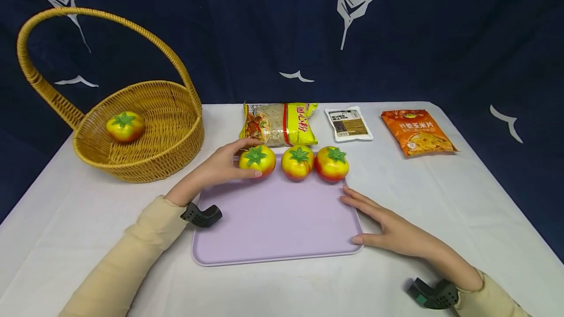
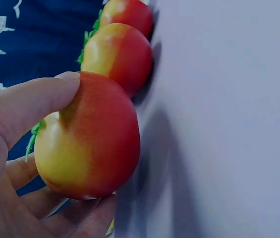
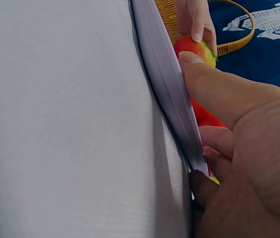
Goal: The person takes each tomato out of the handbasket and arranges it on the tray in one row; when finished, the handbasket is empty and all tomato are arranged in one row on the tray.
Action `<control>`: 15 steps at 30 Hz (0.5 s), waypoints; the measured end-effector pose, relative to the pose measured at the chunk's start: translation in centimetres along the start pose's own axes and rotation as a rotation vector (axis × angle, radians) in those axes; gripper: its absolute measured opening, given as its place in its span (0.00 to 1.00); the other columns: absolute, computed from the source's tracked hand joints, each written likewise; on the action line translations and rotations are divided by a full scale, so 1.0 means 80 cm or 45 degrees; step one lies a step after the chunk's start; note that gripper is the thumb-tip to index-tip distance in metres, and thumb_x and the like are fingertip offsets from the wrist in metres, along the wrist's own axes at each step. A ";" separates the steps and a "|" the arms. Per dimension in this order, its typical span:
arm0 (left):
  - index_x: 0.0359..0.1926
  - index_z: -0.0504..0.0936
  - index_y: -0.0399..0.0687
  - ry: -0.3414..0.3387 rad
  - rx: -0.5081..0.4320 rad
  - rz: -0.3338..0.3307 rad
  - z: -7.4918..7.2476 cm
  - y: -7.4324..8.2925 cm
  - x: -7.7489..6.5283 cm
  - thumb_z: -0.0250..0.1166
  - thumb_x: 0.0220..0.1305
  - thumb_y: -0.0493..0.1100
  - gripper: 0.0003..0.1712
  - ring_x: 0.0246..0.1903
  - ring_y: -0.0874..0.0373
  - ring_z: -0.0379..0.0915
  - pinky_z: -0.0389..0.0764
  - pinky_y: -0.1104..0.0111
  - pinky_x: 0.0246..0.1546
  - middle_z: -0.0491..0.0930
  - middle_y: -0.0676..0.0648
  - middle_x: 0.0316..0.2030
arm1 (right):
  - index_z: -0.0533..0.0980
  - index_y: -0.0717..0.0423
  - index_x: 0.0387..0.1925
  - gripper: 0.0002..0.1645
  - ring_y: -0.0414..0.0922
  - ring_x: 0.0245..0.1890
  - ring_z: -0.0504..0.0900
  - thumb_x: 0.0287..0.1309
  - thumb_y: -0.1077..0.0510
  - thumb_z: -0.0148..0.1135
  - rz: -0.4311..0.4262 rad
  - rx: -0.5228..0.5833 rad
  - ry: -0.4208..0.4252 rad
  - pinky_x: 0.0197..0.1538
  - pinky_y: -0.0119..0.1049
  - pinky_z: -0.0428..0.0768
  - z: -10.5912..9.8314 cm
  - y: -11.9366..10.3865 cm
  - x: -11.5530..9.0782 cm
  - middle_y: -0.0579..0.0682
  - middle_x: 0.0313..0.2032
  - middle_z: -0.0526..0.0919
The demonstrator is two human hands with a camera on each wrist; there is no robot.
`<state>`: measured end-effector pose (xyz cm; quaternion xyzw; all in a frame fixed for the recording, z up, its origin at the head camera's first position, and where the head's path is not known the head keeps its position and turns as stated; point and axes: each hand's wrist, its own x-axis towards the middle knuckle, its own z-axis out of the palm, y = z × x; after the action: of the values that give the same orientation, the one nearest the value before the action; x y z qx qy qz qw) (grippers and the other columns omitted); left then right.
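My left hand (image 1: 226, 163) grips the leftmost tomato (image 1: 257, 160), thumb on its near side and fingers behind it. The left wrist view shows this yellow-and-red tomato (image 2: 90, 139) close up, with green leaves on its far side. Beside it sit a middle tomato (image 1: 297, 163) and a right tomato (image 1: 332, 164), in a row along the back of the lilac tray (image 1: 282, 224). At the tray's right edge, my right hand (image 1: 392, 226) rests with fingers extended and thumb touching the rim. In the right wrist view, the thumb (image 3: 219, 89) lies by the tray rim (image 3: 172, 89).
A wicker basket (image 1: 176, 146) with a tall handle stands at the left, holding one tomato (image 1: 125, 126). Behind the tray lie a yellow noodle packet (image 1: 279, 124), a small white packet (image 1: 349, 124) and an orange snack bag (image 1: 418, 132). A dark blue curtain (image 1: 246, 33) hangs behind the table.
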<state>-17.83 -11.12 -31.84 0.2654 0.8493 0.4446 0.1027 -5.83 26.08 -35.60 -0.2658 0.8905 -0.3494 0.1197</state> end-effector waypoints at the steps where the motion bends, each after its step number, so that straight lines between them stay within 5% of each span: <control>1: 0.62 0.69 0.44 -0.005 0.007 0.005 0.002 -0.001 0.001 0.74 0.49 0.43 0.39 0.52 0.49 0.68 0.71 0.60 0.52 0.70 0.44 0.57 | 0.59 0.45 0.69 0.45 0.45 0.69 0.48 0.53 0.41 0.65 0.002 0.005 0.000 0.61 0.21 0.47 0.000 0.000 0.000 0.43 0.71 0.49; 15: 0.63 0.70 0.48 -0.023 0.120 -0.017 0.012 -0.005 0.008 0.72 0.52 0.47 0.37 0.53 0.48 0.66 0.66 0.56 0.55 0.69 0.41 0.58 | 0.59 0.46 0.69 0.45 0.46 0.69 0.48 0.53 0.42 0.65 -0.010 0.006 0.000 0.61 0.21 0.47 0.000 0.001 0.000 0.44 0.71 0.49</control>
<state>-18.14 -10.29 -32.68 0.2683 0.8702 0.4008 0.1008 -5.88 26.11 -35.64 -0.2688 0.8886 -0.3520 0.1191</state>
